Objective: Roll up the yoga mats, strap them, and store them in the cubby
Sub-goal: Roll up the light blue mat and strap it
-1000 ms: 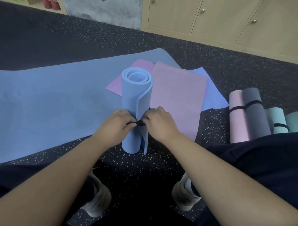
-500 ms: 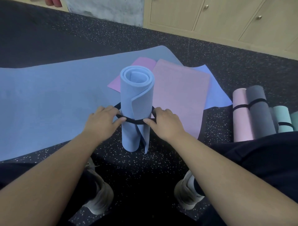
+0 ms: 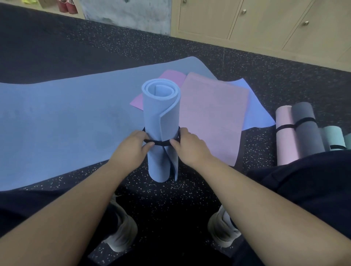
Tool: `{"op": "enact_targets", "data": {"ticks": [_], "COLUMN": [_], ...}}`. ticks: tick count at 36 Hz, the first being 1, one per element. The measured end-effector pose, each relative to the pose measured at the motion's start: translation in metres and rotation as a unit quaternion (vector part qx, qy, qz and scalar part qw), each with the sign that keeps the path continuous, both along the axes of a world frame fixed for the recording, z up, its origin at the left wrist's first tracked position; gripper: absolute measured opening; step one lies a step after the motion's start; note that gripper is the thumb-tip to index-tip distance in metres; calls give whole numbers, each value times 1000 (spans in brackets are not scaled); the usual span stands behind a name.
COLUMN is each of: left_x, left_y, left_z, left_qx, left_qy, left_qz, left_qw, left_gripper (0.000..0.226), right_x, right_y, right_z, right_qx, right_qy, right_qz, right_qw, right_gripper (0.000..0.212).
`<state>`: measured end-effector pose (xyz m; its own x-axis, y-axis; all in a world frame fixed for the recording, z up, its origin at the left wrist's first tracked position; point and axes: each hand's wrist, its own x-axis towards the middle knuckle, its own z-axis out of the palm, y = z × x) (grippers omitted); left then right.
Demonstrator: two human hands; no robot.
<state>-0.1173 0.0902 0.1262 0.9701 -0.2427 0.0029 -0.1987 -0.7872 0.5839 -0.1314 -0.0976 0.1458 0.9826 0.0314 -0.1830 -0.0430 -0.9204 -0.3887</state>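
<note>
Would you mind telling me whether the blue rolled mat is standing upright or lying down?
Upright: the blue rolled mat stands on end, its spiral top facing the camera.

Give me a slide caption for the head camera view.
Both hands, left hand and right hand, stretch a black strap around an upright rolled blue mat.

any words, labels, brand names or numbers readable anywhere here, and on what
None: no readable text anywhere.
The rolled blue mat, black strap, flat mats and cabinet doors show no print.
The yellow-green item at the top edge is too blurred to tell.
</note>
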Motion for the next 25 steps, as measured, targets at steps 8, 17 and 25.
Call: {"op": "enact_targets", "data": {"ticks": [8,17,25], "left_x": [-12,-13,-17], "left_y": [-3,-12,-21], "left_z": [21,64,73], "left_qx": [-50,-17,106], "left_qy": [-111,-305,-290], "left_qz": [-9,-48,-153], "left_qw": [993,951,939], "left_gripper": [15,30,30], "right_x": [-6,-15,-26], "right_y": [-6,-8,-12], "right_z": [2,-1,5], "right_qx": [34,66,66], "right_qy": [-38,-29,-53], "right_qz": [23,21,25], "right_qw": [998,997,996], "right_gripper": [34,31,21]}}
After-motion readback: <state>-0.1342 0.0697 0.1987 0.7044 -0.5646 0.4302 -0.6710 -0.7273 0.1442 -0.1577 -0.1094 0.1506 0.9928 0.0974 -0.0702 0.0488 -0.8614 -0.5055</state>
